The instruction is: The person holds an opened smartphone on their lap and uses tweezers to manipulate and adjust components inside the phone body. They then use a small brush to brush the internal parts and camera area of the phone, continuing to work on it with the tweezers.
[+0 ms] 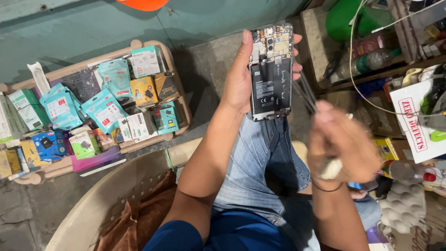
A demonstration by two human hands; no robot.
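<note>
My left hand [239, 76] holds an opened smartphone [272, 72] upright, its back cover off, with the black battery and circuit board showing. My right hand [341, 146] is blurred in motion, just right of and below the phone. It grips a thin dark tool [307, 95], seemingly tweezers, whose tips point up toward the phone's right edge. A pale object shows inside that fist. My legs in blue jeans [260, 162] lie below both hands.
A beige basket [179, 100] at left holds several small boxed accessories. A beige plastic chair [111, 200] with a brown cloth sits at lower left. Shelves [371, 69] with bottles, a green container and white cables stand at right, above an egg tray [404, 207].
</note>
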